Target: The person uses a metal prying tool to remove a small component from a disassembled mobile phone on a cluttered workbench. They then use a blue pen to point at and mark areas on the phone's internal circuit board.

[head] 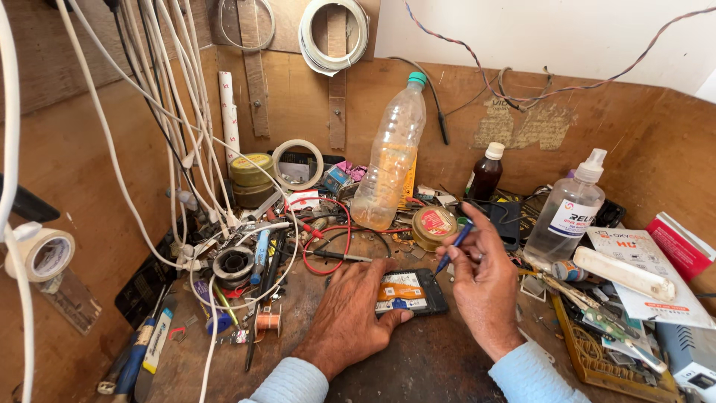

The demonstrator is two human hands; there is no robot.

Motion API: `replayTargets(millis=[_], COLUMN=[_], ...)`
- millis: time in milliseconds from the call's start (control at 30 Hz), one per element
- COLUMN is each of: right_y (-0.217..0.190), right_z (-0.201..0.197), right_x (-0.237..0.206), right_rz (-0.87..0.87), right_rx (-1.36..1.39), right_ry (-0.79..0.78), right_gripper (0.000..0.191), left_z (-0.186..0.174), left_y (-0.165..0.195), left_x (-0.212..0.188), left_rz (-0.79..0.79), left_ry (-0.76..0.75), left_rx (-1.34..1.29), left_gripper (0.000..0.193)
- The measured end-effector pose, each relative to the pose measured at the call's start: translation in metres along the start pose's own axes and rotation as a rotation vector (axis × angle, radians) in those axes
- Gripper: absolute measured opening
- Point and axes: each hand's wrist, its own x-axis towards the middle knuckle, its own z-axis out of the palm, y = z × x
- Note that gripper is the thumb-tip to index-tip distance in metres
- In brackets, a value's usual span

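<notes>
Item: opened phone, back cover off, lying flat near the middle of the worktop, long axis running left to right. We see an orange-and-white label across its exposed inside and a dark frame around it.

Left hand: we rest it palm-down on the worktop at the phone's left end; the fingers lie over and along the near edge, pinning the phone rather than closing round it. Wrist enters from the near side, pale blue cuff.

Right hand: just to the right of the phone and slightly farther, fingers closed in a pen grip on a blue-handled screwdriver. The shaft slants down and left, its tip at the phone's far right corner; whether it touches we cannot tell.

Surroundings: round tin just beyond; clear plastic bottle farther left; spray bottle to the right; red and black probe leads far left of the phone.
</notes>
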Motion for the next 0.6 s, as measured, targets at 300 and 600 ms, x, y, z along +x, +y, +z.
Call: replayTargets(millis=[300, 600], right_y=[0.007, -0.002], right_z=[0.01, 0.011], right_x=[0.002, 0.001], right_rz=[-0.021, -0.046], right_rx=[0.054, -0.087], right_ry=[-0.002, -0.013], right_gripper=[0.056, 0.052], left_z=[-0.002, -0.002], left_y=[0.002, 0.003], left_x=[0.0, 0.0], left_rz=[-0.028, -0.014], left_ry=[-0.017, -0.028], left_rx=[-0.001, 0.013], left_gripper=[0.069, 0.07])
